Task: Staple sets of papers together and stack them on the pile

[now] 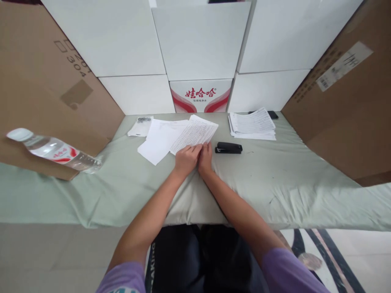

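Note:
Both of my hands meet at the near edge of a sheaf of paper point(195, 132) covered in dense writing or print. My left hand point(187, 158) has its fingers closed on the lower edge of it. Right beside it, my right hand point(205, 156) pinches the sheaf's lower right corner; the hands touch. Under the sheaf's left side lie mostly blank white sheets point(161, 140). A black stapler point(228, 147) rests on the cloth just right of my right hand.
A paper stack point(252, 124) lies at the back right, partly over a dark flat object point(273, 114). At back left is a small clear bag point(140, 127) with dark bits. A water bottle point(58, 151) is at far left. Cardboard point(351, 110) and white boxes point(198, 40) enclose the cloth-covered table point(275, 195).

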`<state>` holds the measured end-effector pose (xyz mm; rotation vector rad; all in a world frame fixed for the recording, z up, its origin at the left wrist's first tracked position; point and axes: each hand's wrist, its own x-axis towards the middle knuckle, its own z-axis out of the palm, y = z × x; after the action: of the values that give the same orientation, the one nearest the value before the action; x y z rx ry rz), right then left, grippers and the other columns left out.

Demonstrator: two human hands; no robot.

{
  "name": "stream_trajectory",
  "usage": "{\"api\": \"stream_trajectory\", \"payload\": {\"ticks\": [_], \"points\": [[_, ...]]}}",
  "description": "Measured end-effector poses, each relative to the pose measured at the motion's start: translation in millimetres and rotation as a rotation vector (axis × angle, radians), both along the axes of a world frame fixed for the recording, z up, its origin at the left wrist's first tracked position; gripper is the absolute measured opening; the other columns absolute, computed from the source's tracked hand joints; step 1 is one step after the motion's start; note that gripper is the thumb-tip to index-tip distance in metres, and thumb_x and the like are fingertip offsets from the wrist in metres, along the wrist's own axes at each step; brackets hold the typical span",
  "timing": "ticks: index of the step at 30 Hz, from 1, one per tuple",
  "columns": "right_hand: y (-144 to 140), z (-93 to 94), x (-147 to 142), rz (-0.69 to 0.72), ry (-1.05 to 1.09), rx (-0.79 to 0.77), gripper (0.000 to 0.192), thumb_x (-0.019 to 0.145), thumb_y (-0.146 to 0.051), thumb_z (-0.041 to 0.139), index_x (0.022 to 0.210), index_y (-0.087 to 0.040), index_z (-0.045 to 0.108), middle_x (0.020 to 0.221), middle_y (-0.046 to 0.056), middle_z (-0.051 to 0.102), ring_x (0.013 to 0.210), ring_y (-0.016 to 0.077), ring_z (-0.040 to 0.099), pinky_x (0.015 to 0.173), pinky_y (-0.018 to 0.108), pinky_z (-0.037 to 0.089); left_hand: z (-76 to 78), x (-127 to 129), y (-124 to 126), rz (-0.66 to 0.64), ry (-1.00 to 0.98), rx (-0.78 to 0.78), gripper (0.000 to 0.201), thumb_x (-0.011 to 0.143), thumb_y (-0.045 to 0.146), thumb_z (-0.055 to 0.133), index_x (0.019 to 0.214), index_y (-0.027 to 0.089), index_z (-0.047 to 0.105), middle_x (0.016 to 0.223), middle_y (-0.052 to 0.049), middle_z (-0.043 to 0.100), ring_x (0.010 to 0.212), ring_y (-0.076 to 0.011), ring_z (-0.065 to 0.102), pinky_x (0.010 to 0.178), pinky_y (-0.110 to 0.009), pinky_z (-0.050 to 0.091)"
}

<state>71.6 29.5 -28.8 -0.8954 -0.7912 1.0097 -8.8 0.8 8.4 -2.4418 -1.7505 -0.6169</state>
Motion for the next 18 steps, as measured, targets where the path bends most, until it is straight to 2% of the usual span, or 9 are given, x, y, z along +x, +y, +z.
{"api": "stream_trajectory", "payload": {"ticks": [3,7,10,12,13,15,16,18], "points": [[0.6,-1.0,-0.4,0.016,0.024,0.030,0.022,0.092,-0.043,0.049,0.096,-0.023,0.055,0.094,0.002,0.063,0.091,0.0164,0.059,0.092,0.034,0.048,-3.7,-3.5,0.8,0.000,-0.045,-0.014,0.038,0.100,0.034,0.039,0.124,0.022,0.067,0.106,-0.012,0.074,0.103,-0.0248,0.065,0.086,-0.034,0.046],[1.8,-4.6,0.0,0.003,0.038,0.014,0.020,0.090,-0.037,0.049,0.101,-0.023,0.058,0.097,0.003,0.065,0.092,0.0170,0.061,0.093,0.036,0.050,-4.7,-19.6,5.5,0.005,-0.218,-0.001,0.037,0.098,0.037,0.042,0.120,0.023,0.068,0.111,-0.009,0.074,0.100,-0.0216,0.067,0.093,-0.033,0.046],[1.4,-4.6,0.9,0.011,0.069,0.010,0.022,0.090,-0.038,0.050,0.103,-0.023,0.059,0.102,0.004,0.066,0.095,0.0181,0.062,0.094,0.038,0.050,-1.0,-36.7,13.2,0.181,-0.400,0.160,0.041,0.096,0.040,0.045,0.127,0.019,0.061,0.127,-0.013,0.066,0.118,-0.0238,0.059,0.102,-0.036,0.042],[-0.6,-2.2,0.7,0.022,0.101,0.018,0.025,0.090,-0.040,0.050,0.107,-0.023,0.058,0.107,0.005,0.067,0.100,0.0188,0.063,0.097,0.040,0.049,0.0,-48.7,19.7,0.300,-0.536,0.194,0.048,0.092,0.045,0.052,0.131,0.018,0.056,0.128,-0.013,0.064,0.120,-0.0243,0.056,0.098,-0.035,0.044],[-2.0,-0.5,0.3,0.027,0.115,0.018,0.027,0.090,-0.040,0.051,0.109,-0.023,0.058,0.109,0.005,0.067,0.102,0.0191,0.063,0.098,0.041,0.049,-0.6,-54.4,22.9,0.332,-0.604,0.163,0.046,0.090,0.047,0.054,0.126,0.019,0.058,0.119,-0.011,0.067,0.112,-0.0230,0.059,0.091,-0.032,0.047],[-5.3,3.5,0.0,0.040,0.134,0.019,0.028,0.090,-0.041,0.051,0.110,-0.023,0.058,0.111,0.005,0.068,0.105,0.0194,0.063,0.101,0.042,0.048,-3.9,-64.2,28.0,0.366,-0.726,0.090,0.034,0.091,0.049,0.051,0.098,0.019,0.065,0.086,-0.004,0.066,0.085,-0.0181,0.060,0.074,-0.027,0.047],[-6.6,5.9,1.0,0.049,0.135,0.023,0.027,0.090,-0.042,0.052,0.109,-0.024,0.058,0.111,0.005,0.068,0.104,0.0195,0.063,0.101,0.043,0.048,-6.1,-68.1,30.0,0.374,-0.779,0.076,0.035,0.091,0.050,0.050,0.081,0.019,0.062,0.071,-0.001,0.058,0.073,-0.0156,0.055,0.066,-0.025,0.044],[-7.5,12.1,7.8,0.072,0.122,0.047,0.028,0.089,-0.043,0.055,0.109,-0.024,0.059,0.112,0.005,0.068,0.104,0.0201,0.064,0.099,0.043,0.049,-10.0,-74.0,32.6,0.356,-0.871,0.085,0.042,0.090,0.050,0.050,0.061,0.020,0.048,0.057,0.003,0.039,0.059,-0.0123,0.042,0.056,-0.024,0.036]]}}
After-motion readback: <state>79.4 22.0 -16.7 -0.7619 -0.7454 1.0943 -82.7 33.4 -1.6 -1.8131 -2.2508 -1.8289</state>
